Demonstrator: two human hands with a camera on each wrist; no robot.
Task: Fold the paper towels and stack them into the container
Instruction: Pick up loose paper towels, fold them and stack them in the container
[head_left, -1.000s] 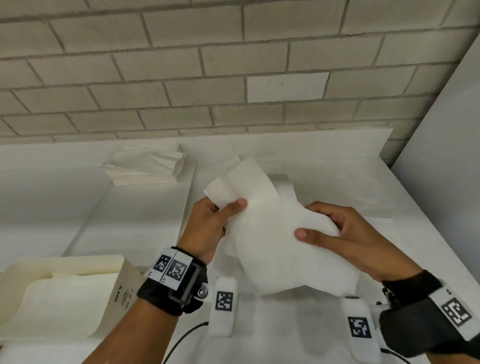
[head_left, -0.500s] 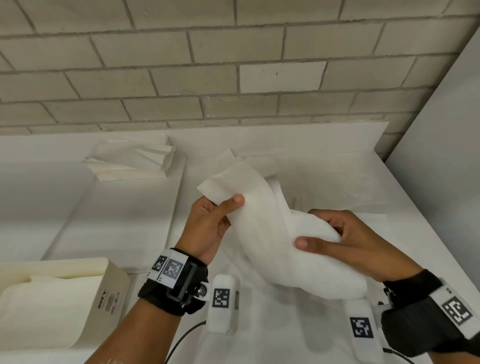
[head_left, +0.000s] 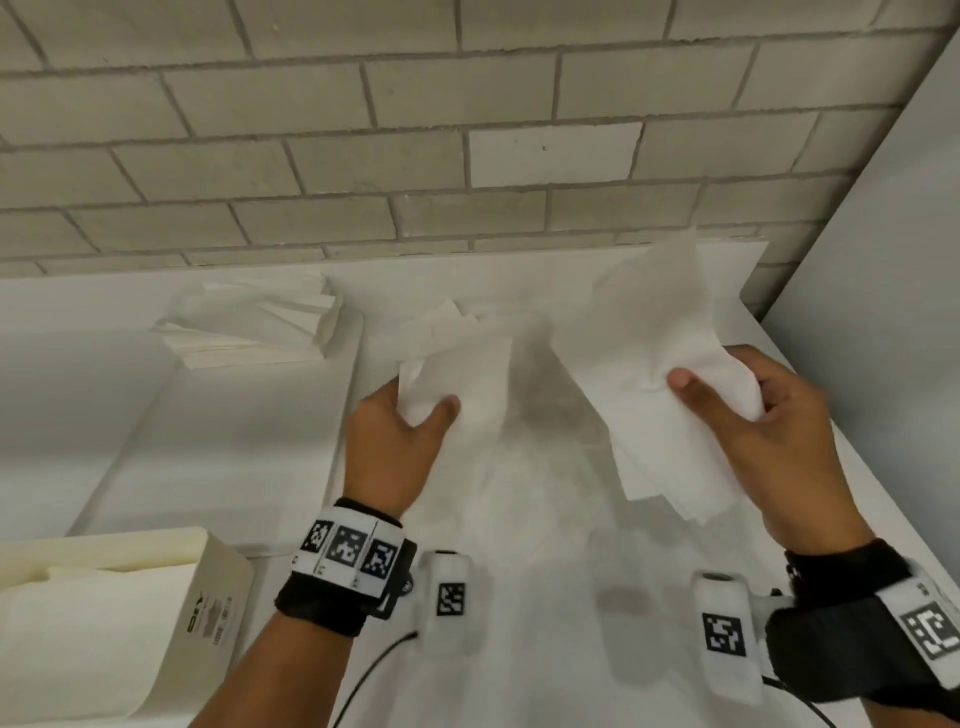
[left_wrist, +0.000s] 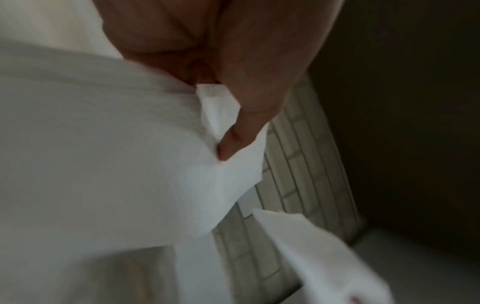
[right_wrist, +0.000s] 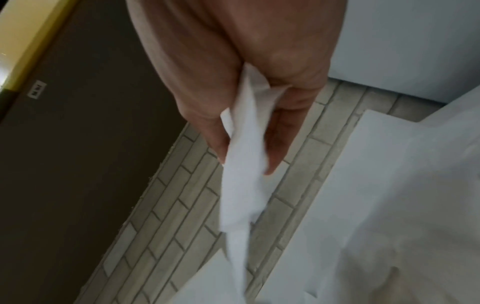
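So each hand's got its own paper towel right now: left hand (head_left: 395, 441) pinching one sheet (head_left: 457, 374) at about 12 o'clock, right hand (head_left: 753, 415) clamped on another (head_left: 660, 374) over at 2. Neither looks neatly folded yet. The container (head_left: 218, 587) down at 8 o'clock already has some folded ones in it, and there's a loose pile (head_left: 249, 327) at 10 still waiting, so I'd guess somewhere midway. White counter (head_left: 519, 519), pale brick wall (head_left: 467, 156) behind.

Bare forearms, each with a black wristband (head_left: 332, 603) bearing white square-coded tags, a white tagged camera block (head_left: 449, 597) and thin black cable (head_left: 374, 670)
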